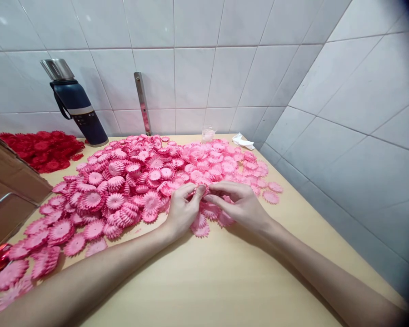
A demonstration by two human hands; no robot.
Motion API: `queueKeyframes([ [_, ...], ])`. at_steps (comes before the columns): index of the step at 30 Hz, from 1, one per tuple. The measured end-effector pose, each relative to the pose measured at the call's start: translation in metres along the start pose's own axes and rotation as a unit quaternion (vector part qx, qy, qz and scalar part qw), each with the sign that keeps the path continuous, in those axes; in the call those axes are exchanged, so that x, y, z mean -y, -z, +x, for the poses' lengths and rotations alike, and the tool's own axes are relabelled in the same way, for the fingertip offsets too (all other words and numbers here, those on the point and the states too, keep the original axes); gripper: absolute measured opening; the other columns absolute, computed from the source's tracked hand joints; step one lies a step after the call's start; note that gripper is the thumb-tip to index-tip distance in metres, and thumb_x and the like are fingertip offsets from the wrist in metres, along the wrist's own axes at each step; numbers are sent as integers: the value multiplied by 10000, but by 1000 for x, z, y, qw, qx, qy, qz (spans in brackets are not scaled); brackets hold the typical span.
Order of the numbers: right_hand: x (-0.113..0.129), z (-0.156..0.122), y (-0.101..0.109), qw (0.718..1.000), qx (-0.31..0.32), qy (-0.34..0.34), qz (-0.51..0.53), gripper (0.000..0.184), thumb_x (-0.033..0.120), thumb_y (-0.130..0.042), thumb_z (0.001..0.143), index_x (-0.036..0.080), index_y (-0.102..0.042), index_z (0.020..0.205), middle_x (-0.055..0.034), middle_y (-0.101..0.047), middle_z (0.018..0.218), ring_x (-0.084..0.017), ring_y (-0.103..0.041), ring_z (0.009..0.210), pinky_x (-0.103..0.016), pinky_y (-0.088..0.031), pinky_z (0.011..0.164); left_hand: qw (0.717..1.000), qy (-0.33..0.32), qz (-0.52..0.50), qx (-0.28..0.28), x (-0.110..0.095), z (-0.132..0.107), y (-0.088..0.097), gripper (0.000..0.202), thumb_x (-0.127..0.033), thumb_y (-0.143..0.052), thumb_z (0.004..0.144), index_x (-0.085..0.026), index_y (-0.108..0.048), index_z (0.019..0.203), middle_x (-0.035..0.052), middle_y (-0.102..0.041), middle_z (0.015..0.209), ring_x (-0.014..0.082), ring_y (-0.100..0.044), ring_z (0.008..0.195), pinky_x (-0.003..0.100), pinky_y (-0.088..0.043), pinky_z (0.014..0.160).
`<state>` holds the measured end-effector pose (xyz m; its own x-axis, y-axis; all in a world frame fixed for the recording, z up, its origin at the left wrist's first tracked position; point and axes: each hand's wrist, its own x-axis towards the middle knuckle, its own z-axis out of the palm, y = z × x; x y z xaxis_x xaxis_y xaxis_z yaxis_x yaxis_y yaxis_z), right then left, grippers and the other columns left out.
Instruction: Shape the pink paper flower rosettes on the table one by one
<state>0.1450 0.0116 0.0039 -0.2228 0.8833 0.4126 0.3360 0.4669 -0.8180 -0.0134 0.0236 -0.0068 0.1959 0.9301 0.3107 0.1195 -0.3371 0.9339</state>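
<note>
My left hand [184, 205] and my right hand [240, 203] meet at the near edge of a big heap of pink petal discs [152, 202]. Between the thumb and fingers of my left hand is a pink petal disc [191, 196], mostly covered by the fingers. The thumb and forefinger of my right hand are pinched together at the right side of that disc; I cannot tell whether they grip it or something small. Just below the hands, a few loose pink discs [201, 226] lie on the table.
A pile of red discs [42, 147] is at the back left, beside a dark blue flask [80, 109]. A cardboard box [13, 181] stands at the left edge. Along the back are a small clear cup [208, 134] and a white paper scrap [243, 141]. Tiled walls bound the table [225, 281].
</note>
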Motion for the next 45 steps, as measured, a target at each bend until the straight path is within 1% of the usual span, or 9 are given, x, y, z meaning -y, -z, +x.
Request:
queueKeyframes([
  [5,-8,1,1,992,-51,103,-46,187,212,-668,797,260,-743,963,-61,-672,933,-203,-640,833,-357,-544,712,999,-23,27,19,-1,1,-1,334,-319,-453,912,-156,-539,633,18,-505,699,139,-480,674,260,-395,637],
  [9,-5,2,0,991,-53,123,-25,206,178,-673,792,274,-743,960,-72,-648,1037,-217,-619,957,-382,-543,788,998,-34,46,24,-1,3,-1,300,-273,-427,924,-155,-628,735,54,-561,833,163,-531,795,277,-427,731],
  [14,4,0,-2,994,-65,83,-20,125,185,-665,789,249,-756,847,-61,-682,920,-205,-643,860,-374,-547,755,997,-31,59,31,0,3,-1,277,-270,-431,925,-164,-665,821,63,-579,885,170,-545,844,285,-434,783],
  [21,5,2,3,998,-58,6,23,67,227,-687,770,222,-750,751,-61,-669,828,-193,-636,777,-341,-550,682,998,-41,54,-14,-4,-1,-2,344,-340,-433,925,-161,-652,728,43,-562,805,153,-529,767,262,-425,708],
  [25,8,4,4,996,-45,-28,65,54,241,-707,755,224,-758,751,-59,-669,823,-183,-634,759,-316,-552,642,996,-51,60,-40,-6,-4,-1,298,-319,-438,928,-173,-698,900,48,-570,849,153,-534,803,264,-428,737],
  [30,9,6,6,995,-34,-31,87,55,232,-723,740,226,-766,773,-62,-678,833,-181,-640,755,-308,-551,628,994,-60,61,-65,-5,-6,0,313,-304,-465,918,-173,-651,1133,61,-583,908,152,-548,802,264,-448,717],
  [39,11,6,7,995,-36,-49,81,56,276,-740,722,234,-768,747,-64,-679,800,-188,-639,731,-305,-540,591,993,-75,32,-82,-9,-7,0,261,-291,-485,909,-183,-715,966,65,-660,883,145,-602,764,259,-479,692],
  [42,13,7,7,994,-51,-51,76,46,277,-747,711,242,-768,732,-60,-677,769,-189,-636,714,-313,-538,593,993,-88,22,-80,-7,-6,-1,268,-290,-477,911,-178,-712,977,69,-658,886,133,-601,702,254,-487,646],
  [45,12,9,8,993,-57,-59,82,59,288,-751,701,236,-767,724,-61,-681,770,-195,-637,720,-323,-541,607,990,-108,37,-84,-5,-7,-1,253,-272,-489,906,-197,-704,1016,72,-661,919,151,-617,772,265,-498,684],
])
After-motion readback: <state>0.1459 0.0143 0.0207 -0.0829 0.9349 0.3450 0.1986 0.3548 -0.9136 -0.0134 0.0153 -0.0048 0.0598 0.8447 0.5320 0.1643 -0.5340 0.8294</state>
